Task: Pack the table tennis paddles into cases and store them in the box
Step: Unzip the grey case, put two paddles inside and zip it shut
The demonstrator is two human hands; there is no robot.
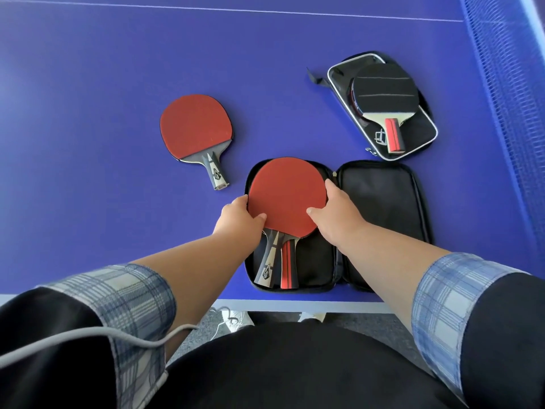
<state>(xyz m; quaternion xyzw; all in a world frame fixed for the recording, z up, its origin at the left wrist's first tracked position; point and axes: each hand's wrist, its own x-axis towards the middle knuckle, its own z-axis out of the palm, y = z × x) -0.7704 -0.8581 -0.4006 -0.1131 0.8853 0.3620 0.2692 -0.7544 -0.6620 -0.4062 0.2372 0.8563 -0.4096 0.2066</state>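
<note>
Near the front edge of the blue desk [103, 84] a black open case [380, 214] lies spread flat, its two halves side by side. In its left half rests the top paddle [286, 196], red rubber facing up, blade pointing away from the person. Two handles show below the blade, a grey and white handle [267, 268] and a red and black handle [288, 267], touching each other; which one belongs to the red blade cannot be told. The left hand [236, 215] grips the blade's left edge, thumb on the rubber and fingers curled under the rim. The right hand [336, 214] holds the right edge in the same way, thumb pressed on the red face and fingers wrapped along the rim. Well to the left, a loose paddle [196, 128] lies on the desk, red side up, handle toward the person. Beyond the open case, a second case [418, 143] with white piping carries a black paddle [383, 90] lying on top of it. A blue net [507, 84] runs along the right side.
</note>
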